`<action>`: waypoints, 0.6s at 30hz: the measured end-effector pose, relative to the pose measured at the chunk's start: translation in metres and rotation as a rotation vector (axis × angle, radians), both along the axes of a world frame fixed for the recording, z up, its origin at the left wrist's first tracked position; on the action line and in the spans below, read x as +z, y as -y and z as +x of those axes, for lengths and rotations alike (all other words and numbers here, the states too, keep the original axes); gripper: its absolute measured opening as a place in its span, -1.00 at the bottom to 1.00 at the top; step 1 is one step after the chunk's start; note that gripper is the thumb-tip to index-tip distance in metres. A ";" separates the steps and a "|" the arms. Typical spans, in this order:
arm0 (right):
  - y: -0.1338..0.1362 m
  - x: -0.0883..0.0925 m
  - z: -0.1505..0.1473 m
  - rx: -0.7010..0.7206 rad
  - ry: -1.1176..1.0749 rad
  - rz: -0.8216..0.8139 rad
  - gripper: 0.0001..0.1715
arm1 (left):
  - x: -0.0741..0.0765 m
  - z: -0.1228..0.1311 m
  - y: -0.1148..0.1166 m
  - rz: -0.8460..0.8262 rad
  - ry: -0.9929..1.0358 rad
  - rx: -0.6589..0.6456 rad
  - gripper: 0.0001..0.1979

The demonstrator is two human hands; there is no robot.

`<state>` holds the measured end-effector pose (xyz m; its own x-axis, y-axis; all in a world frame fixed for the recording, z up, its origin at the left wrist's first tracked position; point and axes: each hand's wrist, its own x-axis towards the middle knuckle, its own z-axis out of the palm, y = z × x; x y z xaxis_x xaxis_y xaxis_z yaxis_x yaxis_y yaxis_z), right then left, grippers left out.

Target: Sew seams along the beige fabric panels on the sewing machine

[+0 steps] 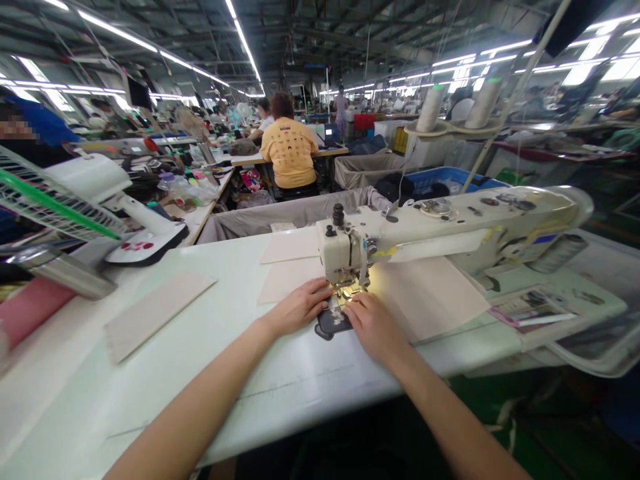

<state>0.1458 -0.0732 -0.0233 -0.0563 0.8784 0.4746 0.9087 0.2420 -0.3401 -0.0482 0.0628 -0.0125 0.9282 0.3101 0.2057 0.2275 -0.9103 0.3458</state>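
At the lit needle area of a white sewing machine (345,257), both hands lie close together. My left hand (303,305) is left of the presser foot, its fingers stretched out flat, touching the near edge of a beige fabric piece (280,279). On the other side, my right hand (373,323) has its fingers pressed together, tips at the needle plate; what they pinch is hidden. Between the hands lies a dark plate (334,323) with pale marks. A larger beige fabric panel (433,297) spreads under the machine arm, right of my right hand.
Another beige piece (155,313) lies on the pale table (260,363) at left. Beyond it stand a steel flask (65,270) and a white fan (135,213). Thread cones (431,110) rise behind the machine. A person in a yellow shirt (290,153) sits ahead, past a cloth-lined bin (295,207).
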 end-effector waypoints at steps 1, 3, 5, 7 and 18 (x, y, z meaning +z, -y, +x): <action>0.005 0.001 0.005 -0.033 -0.007 0.038 -0.74 | 0.001 0.000 -0.001 0.004 0.000 0.000 -0.61; 0.014 0.005 0.017 -0.154 0.005 0.086 -0.81 | 0.002 0.000 -0.001 0.015 -0.004 0.000 -0.60; 0.019 0.008 0.029 -0.288 0.043 0.078 -0.86 | 0.003 0.000 0.000 0.029 -0.008 0.001 -0.60; 0.020 0.010 0.038 -0.355 0.089 0.028 -0.81 | 0.003 0.000 0.002 0.043 -0.010 0.011 -0.60; 0.008 0.012 0.051 -0.287 -0.034 -0.052 -0.72 | 0.000 -0.002 0.006 0.054 0.022 0.035 -0.59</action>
<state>0.1968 -0.0811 -0.0109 0.2135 0.8793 0.4258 0.9254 -0.0424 -0.3766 -0.0502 0.0564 -0.0127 0.9121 0.3304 0.2429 0.2525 -0.9192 0.3020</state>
